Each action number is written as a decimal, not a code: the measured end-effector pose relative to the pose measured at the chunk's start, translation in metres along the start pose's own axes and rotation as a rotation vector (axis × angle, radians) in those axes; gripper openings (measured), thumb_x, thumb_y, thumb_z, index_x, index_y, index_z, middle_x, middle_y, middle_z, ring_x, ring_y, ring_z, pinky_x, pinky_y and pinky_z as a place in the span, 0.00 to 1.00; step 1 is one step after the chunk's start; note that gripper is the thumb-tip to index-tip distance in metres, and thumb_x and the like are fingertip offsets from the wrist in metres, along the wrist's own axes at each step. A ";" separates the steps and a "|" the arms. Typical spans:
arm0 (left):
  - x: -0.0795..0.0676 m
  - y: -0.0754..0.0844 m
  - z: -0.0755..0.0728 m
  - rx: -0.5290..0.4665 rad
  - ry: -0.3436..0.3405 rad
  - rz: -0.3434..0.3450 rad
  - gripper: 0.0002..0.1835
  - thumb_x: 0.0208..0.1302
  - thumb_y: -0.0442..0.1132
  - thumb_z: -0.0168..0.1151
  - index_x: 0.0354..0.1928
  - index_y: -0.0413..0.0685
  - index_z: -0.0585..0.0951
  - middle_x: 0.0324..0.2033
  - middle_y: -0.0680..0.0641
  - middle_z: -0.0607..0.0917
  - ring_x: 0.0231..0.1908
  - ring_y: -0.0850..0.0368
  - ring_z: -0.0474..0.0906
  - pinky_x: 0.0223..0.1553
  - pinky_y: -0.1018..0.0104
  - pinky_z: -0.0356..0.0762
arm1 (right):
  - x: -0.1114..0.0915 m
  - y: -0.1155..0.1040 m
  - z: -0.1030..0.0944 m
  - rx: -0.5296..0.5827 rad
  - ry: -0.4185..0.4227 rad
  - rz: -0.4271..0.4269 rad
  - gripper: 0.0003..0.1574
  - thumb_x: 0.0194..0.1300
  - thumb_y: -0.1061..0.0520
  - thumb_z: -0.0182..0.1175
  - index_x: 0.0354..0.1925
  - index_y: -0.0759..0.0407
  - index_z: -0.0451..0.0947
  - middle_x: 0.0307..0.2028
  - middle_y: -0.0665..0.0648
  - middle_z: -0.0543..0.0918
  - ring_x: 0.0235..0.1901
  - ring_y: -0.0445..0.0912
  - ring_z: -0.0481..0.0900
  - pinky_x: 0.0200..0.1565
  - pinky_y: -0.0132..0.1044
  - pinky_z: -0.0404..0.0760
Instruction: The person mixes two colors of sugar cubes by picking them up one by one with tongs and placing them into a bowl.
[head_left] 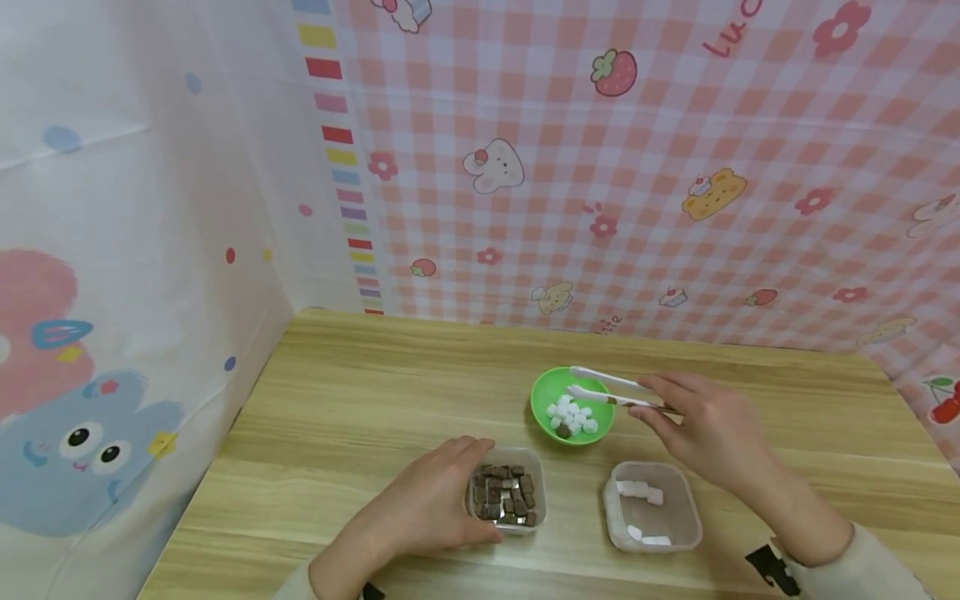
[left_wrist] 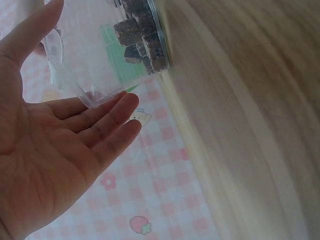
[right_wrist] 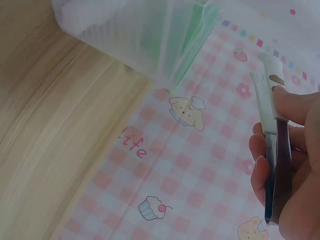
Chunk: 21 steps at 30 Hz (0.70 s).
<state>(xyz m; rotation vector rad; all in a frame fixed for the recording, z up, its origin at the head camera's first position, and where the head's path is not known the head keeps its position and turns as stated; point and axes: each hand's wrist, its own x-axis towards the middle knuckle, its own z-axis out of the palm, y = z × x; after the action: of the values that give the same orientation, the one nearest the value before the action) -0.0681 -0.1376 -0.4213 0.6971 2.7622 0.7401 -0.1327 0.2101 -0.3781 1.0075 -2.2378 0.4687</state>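
Note:
My left hand [head_left: 431, 500] steadies a clear plastic box [head_left: 542, 492], its thumb at the near side and its fingers at the far side. Small dark brown cubes [left_wrist: 141, 35] fill the bottom of that box. In my right hand [head_left: 708, 425] are metal tongs with white ends [right_wrist: 270, 105], gripped between thumb and fingers. The tong tips stand apart over a green bowl [head_left: 537, 408], and I see nothing between them. White pieces [head_left: 570, 412] lie heaped in the bowl, with one brown cube [head_left: 563, 432] at their near edge.
A second clear box [head_left: 681, 525], holding several white pieces [head_left: 637, 490], stands to the right of the brown cubes' box. Everything sits on a wood-grain table [head_left: 360, 392]. Behind it hangs a pink checked cloth [head_left: 450, 217], with a white printed sheet [head_left: 180, 225] at left.

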 end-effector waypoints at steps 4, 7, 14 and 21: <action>0.000 -0.001 0.000 -0.003 0.001 0.000 0.57 0.47 0.61 0.82 0.75 0.41 0.70 0.65 0.45 0.79 0.66 0.46 0.74 0.69 0.47 0.72 | 0.002 -0.004 -0.001 0.004 -0.003 -0.008 0.40 0.79 0.32 0.50 0.44 0.65 0.89 0.37 0.58 0.90 0.25 0.44 0.87 0.22 0.38 0.82; -0.001 -0.001 0.000 -0.005 -0.002 -0.002 0.57 0.46 0.61 0.83 0.75 0.41 0.70 0.65 0.45 0.79 0.66 0.46 0.74 0.69 0.46 0.72 | 0.005 -0.011 0.000 0.010 -0.013 -0.018 0.39 0.78 0.31 0.51 0.44 0.62 0.90 0.38 0.56 0.90 0.26 0.44 0.87 0.23 0.39 0.82; -0.001 0.000 0.000 -0.007 -0.009 -0.011 0.57 0.45 0.62 0.83 0.74 0.40 0.70 0.66 0.44 0.79 0.66 0.46 0.74 0.69 0.46 0.72 | 0.011 -0.029 0.004 0.060 -0.047 -0.053 0.38 0.79 0.32 0.50 0.44 0.61 0.90 0.38 0.54 0.90 0.30 0.45 0.88 0.25 0.38 0.84; -0.001 0.000 0.000 -0.005 -0.010 -0.011 0.58 0.45 0.61 0.83 0.74 0.40 0.70 0.66 0.44 0.78 0.67 0.45 0.74 0.69 0.46 0.72 | 0.016 -0.045 0.009 0.061 -0.082 -0.104 0.36 0.80 0.33 0.51 0.44 0.61 0.90 0.39 0.55 0.90 0.34 0.48 0.90 0.29 0.43 0.87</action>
<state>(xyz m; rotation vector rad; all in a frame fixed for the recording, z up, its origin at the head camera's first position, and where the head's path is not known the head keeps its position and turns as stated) -0.0671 -0.1380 -0.4207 0.6819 2.7523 0.7384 -0.1099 0.1673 -0.3710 1.1879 -2.2421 0.4604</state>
